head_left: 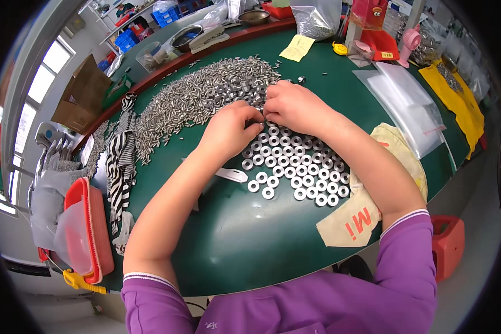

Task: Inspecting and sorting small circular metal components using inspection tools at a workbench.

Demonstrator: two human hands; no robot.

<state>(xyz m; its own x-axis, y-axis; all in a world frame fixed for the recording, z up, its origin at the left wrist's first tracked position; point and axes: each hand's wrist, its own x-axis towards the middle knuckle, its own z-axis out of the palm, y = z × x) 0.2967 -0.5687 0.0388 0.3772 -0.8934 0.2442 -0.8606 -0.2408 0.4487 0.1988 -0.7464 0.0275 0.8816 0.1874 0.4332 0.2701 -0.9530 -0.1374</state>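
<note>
My left hand (232, 128) is curled, thumb and fingers brought together beside the metal pieces; whatever it pinches is too small to make out. Close to it on the right, my right hand (293, 106) is bent with its fingertips pressed down, and they hide what is in them. Just beyond both hands lie loose dark-looking metal rings (240, 89), heaped against a big pile of small silver metal pins (178, 100). Nearer to me, many silver ring-shaped pieces (300, 170) lie flat in a single layer, holes upward, partly under my right wrist.
A white flat tool (231, 175) lies left of the rings on the green table (234, 239). A beige cloth (348, 222) sits under my right forearm. Striped cloth (119, 161) and a red basket (99, 234) are at left; plastic bags (401, 106) and yellow cloth (462, 111) at right.
</note>
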